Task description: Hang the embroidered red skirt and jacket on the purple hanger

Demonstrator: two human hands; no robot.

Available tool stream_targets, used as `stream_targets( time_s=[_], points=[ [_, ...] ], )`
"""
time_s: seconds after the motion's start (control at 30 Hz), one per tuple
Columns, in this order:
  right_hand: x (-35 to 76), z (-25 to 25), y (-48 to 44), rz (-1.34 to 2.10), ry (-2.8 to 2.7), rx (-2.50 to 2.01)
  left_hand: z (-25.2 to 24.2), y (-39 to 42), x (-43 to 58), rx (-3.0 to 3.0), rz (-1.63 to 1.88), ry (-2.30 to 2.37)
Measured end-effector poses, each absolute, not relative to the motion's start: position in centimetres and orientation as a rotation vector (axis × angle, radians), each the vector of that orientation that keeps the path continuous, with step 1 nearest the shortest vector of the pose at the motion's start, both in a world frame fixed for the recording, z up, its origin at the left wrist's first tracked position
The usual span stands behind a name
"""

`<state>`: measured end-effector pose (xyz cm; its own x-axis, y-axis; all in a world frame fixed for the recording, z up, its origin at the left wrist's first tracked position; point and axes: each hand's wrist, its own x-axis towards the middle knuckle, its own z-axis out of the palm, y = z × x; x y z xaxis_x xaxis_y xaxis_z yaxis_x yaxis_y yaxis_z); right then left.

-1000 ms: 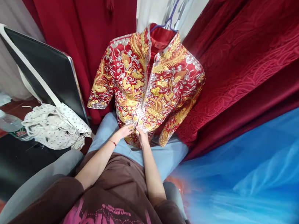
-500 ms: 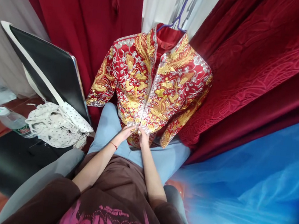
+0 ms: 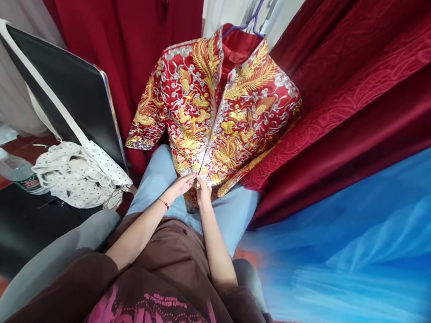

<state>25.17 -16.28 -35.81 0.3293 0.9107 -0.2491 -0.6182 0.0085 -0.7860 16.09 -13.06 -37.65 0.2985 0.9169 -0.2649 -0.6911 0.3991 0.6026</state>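
Note:
In front of me a red jacket [image 3: 195, 105] with dense gold and silver embroidery hangs from a purple hanger [image 3: 255, 20]. Its collar stands up, and its front edges meet below the chest. My left hand [image 3: 181, 184] pinches the lower front hem on the left side of the opening. Right beside it, my right hand [image 3: 203, 191] is closed on the hem at the other side. The fingertips of both hands nearly touch at the bottom of the opening. Whatever small fastening may lie between them is too small to make out. The jacket's lower part rests against my lap.
On the left a black chair [image 3: 10, 223] carries a dotted white cloth bag [image 3: 73, 173] and a plastic bottle [image 3: 13, 170]. A black panel with a white strap [image 3: 65, 92] leans behind them. Red fabric [image 3: 326, 118] and blue tulle [image 3: 367, 247] fill the right.
The view has shifted slightly, and the right sleeve of the jacket is now more covered by red fabric. My right knee has moved inward. Both hands stay at the hem.

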Motion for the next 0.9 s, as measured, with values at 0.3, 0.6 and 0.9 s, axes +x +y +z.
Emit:
stream_targets(
  time_s=[0.3,0.6,0.9],
  points=[
    [25.4,-35.4,-14.8,1.159,-0.299,-0.968,-37.2,-13.3,17.3,0.458,1.316,0.619],
    [25.7,-35.3,-15.5,1.2,-0.304,-1.1,-37.7,-12.9,16.7,0.485,1.18,0.629],
    [26.1,-35.4,-14.7,1.282,-0.35,-1.174,-38.6,-13.1,17.3,0.555,1.326,0.802]
  ],
)
